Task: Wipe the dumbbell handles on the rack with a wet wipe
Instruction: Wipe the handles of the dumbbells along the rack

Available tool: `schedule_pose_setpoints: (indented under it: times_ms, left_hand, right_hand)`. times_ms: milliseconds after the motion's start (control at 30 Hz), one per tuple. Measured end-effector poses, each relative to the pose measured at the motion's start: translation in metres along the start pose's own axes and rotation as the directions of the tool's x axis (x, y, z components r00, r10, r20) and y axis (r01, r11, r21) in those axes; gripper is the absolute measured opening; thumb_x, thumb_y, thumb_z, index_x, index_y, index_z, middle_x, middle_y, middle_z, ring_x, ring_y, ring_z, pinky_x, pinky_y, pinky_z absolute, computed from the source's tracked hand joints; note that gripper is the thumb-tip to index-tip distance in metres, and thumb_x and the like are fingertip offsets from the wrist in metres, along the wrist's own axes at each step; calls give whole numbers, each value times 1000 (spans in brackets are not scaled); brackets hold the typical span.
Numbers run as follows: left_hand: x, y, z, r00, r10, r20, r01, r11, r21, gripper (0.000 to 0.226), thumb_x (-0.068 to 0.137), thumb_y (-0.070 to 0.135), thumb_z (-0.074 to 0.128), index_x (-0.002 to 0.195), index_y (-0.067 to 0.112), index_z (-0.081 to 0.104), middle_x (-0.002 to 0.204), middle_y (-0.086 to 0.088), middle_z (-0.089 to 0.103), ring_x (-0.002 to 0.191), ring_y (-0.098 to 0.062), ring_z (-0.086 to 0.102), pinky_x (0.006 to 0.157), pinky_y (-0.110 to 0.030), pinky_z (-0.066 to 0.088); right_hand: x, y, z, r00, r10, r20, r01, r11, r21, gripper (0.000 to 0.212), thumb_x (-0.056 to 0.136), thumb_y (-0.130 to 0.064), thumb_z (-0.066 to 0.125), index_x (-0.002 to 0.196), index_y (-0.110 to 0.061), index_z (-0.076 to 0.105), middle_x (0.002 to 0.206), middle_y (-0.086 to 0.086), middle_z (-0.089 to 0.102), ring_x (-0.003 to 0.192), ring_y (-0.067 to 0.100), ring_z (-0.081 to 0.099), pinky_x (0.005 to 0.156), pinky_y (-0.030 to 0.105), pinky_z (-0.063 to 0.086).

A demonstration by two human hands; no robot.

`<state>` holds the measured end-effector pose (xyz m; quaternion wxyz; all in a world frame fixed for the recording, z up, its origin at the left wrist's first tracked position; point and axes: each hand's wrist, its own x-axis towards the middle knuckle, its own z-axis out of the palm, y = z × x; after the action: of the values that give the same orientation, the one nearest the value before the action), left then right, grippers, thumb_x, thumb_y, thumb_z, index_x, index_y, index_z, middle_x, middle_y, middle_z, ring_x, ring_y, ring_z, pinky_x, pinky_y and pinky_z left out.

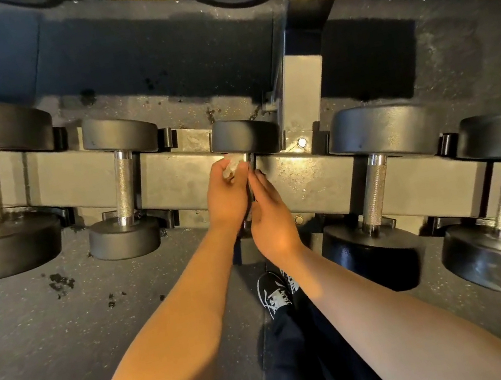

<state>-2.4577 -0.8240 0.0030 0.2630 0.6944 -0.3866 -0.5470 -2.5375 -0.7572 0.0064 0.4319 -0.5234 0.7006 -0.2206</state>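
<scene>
Rack (pixel 173 176) beneath both hands carries the dumbbell (pixel 245 137) being cleaned. Left hand (pixel 226 194) bunches the wet wipe (pixel 233 167) around its handle; right hand (pixel 269 216) curls alongside. Wipe could slip off; fingers might pinch against the head.

1. I am looking down into a gym's free-weights area.
2. Black dumbbells (pixel 123 185) with knurled steel handles sit in a metal rack (pixel 300 177).
3. I see speckled rubber flooring (pixel 51 342) underneath.
</scene>
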Motion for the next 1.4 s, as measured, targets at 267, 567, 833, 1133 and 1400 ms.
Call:
schedule_pose_setpoints:
  times_ms: [267,567,833,1133,1400]
  left_hand:
    - [-24,-16,-41,991,29,129,-76,923,378,12,103,19,53,91,23,53,81,2,63,73,-13,58,62,-26,43]
    - [-14,10,-26,997,66,-47,-61,993,106,14,103,20,52,104,15,65,94,-8,69,82,-11,62,72,-19,49]
    - [-28,-14,-29,1000,26,1,-24,915,402,6,102,15,50,97,14,51,84,-5,64,75,-22,60,63,-31,44]
    - [-65,-12,-54,1000,-19,11,17,983,185,10,97,14,63,94,10,72,79,5,68,67,-2,58,65,-18,45]
    - [-70,-26,-35,999,-40,13,39,997,63,46,99,37,58,144,33,49,138,9,54,128,-7,47,110,-30,38]
  right_hand:
    - [-15,-2,-3,995,25,92,-19,998,-61,79,98,3,46,160,-26,6,169,-1,5,130,33,52,100,39,51]
    - [-15,-4,0,985,146,93,-160,973,169,84,101,-14,53,149,-63,4,160,-8,35,130,23,54,104,50,50]
    - [-14,-5,0,973,211,92,-226,950,213,83,100,-4,48,152,-58,12,143,-2,54,104,17,64,90,44,57]
    - [-29,-17,-1,985,154,-82,-121,941,315,54,99,-18,60,149,-26,42,148,2,39,135,9,38,117,28,32]
    - [12,-26,-26,985,79,-155,-42,973,227,9,101,-15,53,99,-17,62,112,4,61,102,17,60,84,14,47]
